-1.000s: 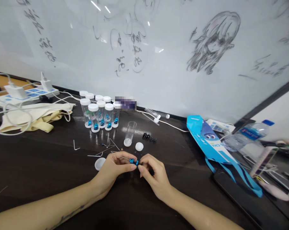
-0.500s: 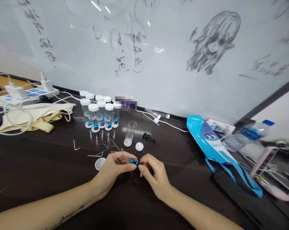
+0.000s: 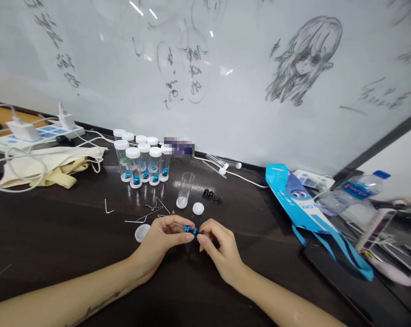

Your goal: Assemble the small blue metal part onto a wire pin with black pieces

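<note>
Between finger and thumb, my left hand (image 3: pixel 166 236) pinches a small shiny blue part (image 3: pixel 187 229); a thin metal rod runs from it back over the fingers. My right hand (image 3: pixel 219 243) is closed in a pinch at the part's right end, where something small and dark shows at the fingertips. Just beyond the hands stand an open clear tube (image 3: pixel 186 190) and a white cap (image 3: pixel 198 208). Several small black pieces (image 3: pixel 212 195) lie to their right. A white round lid (image 3: pixel 142 233) rests beside my left hand, near several bent metal keys (image 3: pixel 135 221).
Capped clear tubes (image 3: pixel 133 168) holding blue parts stand at the back left, beside a cream cloth bag (image 3: pixel 49 165) and a power strip (image 3: pixel 49 132). Empty thin tubes (image 3: pixel 222 165) lie by the whiteboard (image 3: pixel 232 81). A blue bag (image 3: pixel 294 200), bottle (image 3: pixel 355 193) and black tablet (image 3: pixel 338 281) are at right.
</note>
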Motion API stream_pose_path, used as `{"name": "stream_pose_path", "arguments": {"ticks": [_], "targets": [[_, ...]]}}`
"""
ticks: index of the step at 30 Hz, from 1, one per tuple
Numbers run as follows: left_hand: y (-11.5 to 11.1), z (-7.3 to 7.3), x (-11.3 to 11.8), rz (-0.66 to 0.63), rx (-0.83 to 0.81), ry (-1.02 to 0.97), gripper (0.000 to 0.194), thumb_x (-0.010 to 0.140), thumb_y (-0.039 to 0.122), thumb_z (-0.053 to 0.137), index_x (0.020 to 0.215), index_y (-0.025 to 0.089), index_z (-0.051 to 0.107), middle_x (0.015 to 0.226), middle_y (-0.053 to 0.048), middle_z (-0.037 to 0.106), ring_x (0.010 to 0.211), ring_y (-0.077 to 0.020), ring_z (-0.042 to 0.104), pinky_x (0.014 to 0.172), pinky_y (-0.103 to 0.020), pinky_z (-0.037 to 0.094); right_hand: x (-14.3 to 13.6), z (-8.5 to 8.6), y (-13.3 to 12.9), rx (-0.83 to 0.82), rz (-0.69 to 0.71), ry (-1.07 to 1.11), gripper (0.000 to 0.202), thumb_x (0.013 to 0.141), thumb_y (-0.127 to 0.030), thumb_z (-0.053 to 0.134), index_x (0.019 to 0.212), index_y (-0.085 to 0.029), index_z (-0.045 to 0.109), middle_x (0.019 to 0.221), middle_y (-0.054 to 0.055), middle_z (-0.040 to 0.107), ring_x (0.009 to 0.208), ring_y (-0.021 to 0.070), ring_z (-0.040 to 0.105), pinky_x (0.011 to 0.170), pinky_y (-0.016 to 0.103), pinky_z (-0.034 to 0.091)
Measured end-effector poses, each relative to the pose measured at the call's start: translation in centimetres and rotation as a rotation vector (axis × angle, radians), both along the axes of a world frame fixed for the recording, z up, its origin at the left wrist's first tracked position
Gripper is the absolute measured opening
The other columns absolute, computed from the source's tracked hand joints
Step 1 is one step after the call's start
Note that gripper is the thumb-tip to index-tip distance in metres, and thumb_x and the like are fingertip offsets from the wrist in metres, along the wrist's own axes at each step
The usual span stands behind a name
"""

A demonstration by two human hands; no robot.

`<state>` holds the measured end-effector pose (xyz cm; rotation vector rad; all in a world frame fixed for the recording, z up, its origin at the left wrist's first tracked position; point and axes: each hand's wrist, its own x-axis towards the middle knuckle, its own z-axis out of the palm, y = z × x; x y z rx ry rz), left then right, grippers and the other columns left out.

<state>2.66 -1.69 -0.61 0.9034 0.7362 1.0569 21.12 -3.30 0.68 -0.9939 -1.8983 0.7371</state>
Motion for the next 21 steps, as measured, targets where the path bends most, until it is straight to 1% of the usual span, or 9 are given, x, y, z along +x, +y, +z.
{"name": "stream_pose_path", "arguments": {"ticks": [3, 6, 9, 11, 12, 15, 16, 18, 21], "targets": [[0.03, -0.16, -0.03, 0.009, -0.001, 0.005, 0.021, 0.065, 0.018, 0.085, 0.085, 0.021, 0.077, 0.068, 0.003, 0.072, 0.067, -0.0089, 0.060, 0.069, -0.019, 0.044, -0.08, -0.30, -0.04, 0.002, 0.012, 0.036, 0.004, 0.092, -0.022, 0.058, 0.091, -0.020, 0.056, 0.089, 0.001, 0.054, 0.059, 0.0098, 0.054, 0.054, 0.024, 0.042], [0.03, -0.21, 0.02, 0.013, -0.007, 0.005, 0.021, 0.065, 0.018, 0.085, 0.084, 0.021, 0.077, 0.066, 0.003, 0.071, 0.066, -0.0087, 0.059, 0.068, -0.018, 0.044, -0.10, -0.70, -0.11, 0.020, 0.016, 0.060, 0.011, 0.090, -0.019, 0.059, 0.100, -0.022, 0.055, 0.099, 0.003, 0.053, 0.057, 0.0083, 0.055, 0.052, 0.023, 0.043], [0.02, -0.09, 0.10, 0.010, -0.009, -0.001, 0.021, 0.065, 0.018, 0.085, 0.084, 0.021, 0.077, 0.068, 0.003, 0.072, 0.067, -0.0092, 0.061, 0.069, -0.019, 0.045, -0.06, -0.72, -0.12, 0.021, 0.015, 0.059, 0.011, 0.090, -0.020, 0.060, 0.100, -0.022, 0.054, 0.097, 0.002, 0.054, 0.058, 0.0086, 0.055, 0.053, 0.023, 0.043], [0.01, 0.00, 0.12, 0.001, -0.005, -0.002, 0.021, 0.064, 0.018, 0.085, 0.084, 0.021, 0.077, 0.070, 0.002, 0.074, 0.069, -0.0099, 0.062, 0.071, -0.020, 0.046, -0.03, -0.48, -0.11, 0.007, 0.015, 0.039, 0.005, 0.092, -0.022, 0.059, 0.094, -0.021, 0.055, 0.087, 0.000, 0.055, 0.059, 0.0098, 0.054, 0.054, 0.023, 0.043], [0.01, 0.04, 0.12, 0.000, -0.003, -0.001, 0.021, 0.064, 0.018, 0.085, 0.083, 0.021, 0.077, 0.072, 0.002, 0.074, 0.069, -0.0103, 0.062, 0.071, -0.020, 0.046, -0.01, -0.32, -0.11, 0.001, 0.011, 0.021, 0.006, 0.092, -0.024, 0.058, 0.089, -0.020, 0.055, 0.081, 0.000, 0.054, 0.059, 0.0105, 0.053, 0.055, 0.024, 0.042], [-0.04, 0.12, 0.07, 0.001, -0.007, -0.005, 0.022, 0.063, 0.017, 0.086, 0.083, 0.020, 0.077, 0.074, 0.001, 0.075, 0.072, -0.0117, 0.064, 0.073, -0.022, 0.047, -0.01, 0.07, -0.11, 0.001, -0.003, -0.029, 0.020, 0.095, -0.026, 0.054, 0.076, -0.019, 0.053, 0.070, -0.002, 0.052, 0.061, 0.0121, 0.051, 0.058, 0.025, 0.041], [-0.07, 0.13, 0.05, 0.003, -0.007, -0.007, 0.022, 0.063, 0.017, 0.086, 0.083, 0.020, 0.077, 0.074, 0.001, 0.075, 0.071, -0.0119, 0.064, 0.073, -0.022, 0.047, -0.02, 0.14, -0.13, 0.003, -0.005, -0.034, 0.021, 0.095, -0.026, 0.053, 0.075, -0.019, 0.053, 0.070, -0.001, 0.052, 0.061, 0.0122, 0.051, 0.058, 0.025, 0.041], [-0.11, 0.15, 0.03, 0.004, -0.004, -0.011, 0.022, 0.064, 0.017, 0.085, 0.083, 0.020, 0.077, 0.074, 0.001, 0.075, 0.072, -0.0122, 0.064, 0.073, -0.023, 0.047, -0.07, 0.14, -0.16, 0.004, 0.002, -0.018, 0.016, 0.095, -0.026, 0.054, 0.080, -0.019, 0.054, 0.075, -0.001, 0.053, 0.061, 0.0116, 0.052, 0.057, 0.024, 0.042], [-0.10, 0.16, 0.03, 0.006, 0.006, -0.004, 0.021, 0.064, 0.018, 0.085, 0.084, 0.021, 0.077, 0.072, 0.001, 0.074, 0.070, -0.0120, 0.063, 0.072, -0.023, 0.046, -0.09, -0.05, -0.17, 0.008, 0.018, 0.021, 0.007, 0.094, -0.026, 0.055, 0.092, -0.020, 0.055, 0.089, 0.002, 0.055, 0.059, 0.0103, 0.054, 0.055, 0.024, 0.044]]}}
